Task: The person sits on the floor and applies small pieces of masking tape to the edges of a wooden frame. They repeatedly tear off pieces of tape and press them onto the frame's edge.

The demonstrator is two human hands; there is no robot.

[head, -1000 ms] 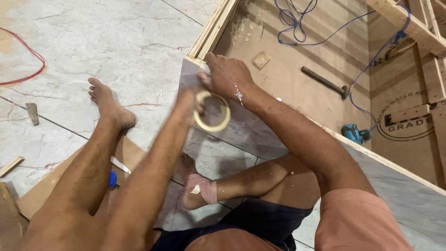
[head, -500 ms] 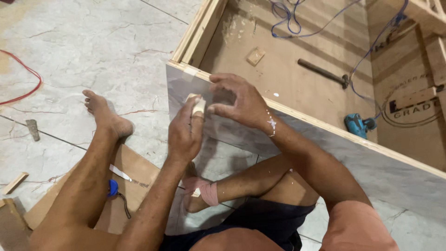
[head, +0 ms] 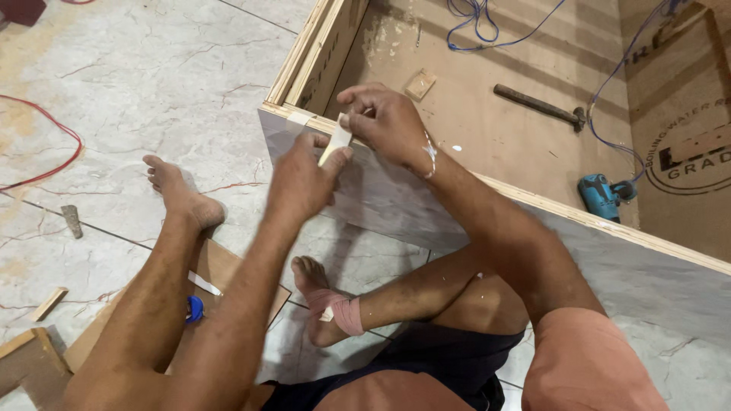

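Compared with half a second ago, both hands have shifted up and left toward the corner of the wooden box frame, and the tape roll now shows edge-on as a pale sliver rather than a rounded shape. The left hand reaches forward with the wrist straight, thumb and forefinger closed on the roll just beside the frame's top edge. The right hand arches over from the other side, wrist bent, fingertips pinched together against the roll's upper end; whether they grip loose tape cannot be told. Inside the frame lie one hammer, one blue drill and one small wood block. On the marble floor lies one red cable.
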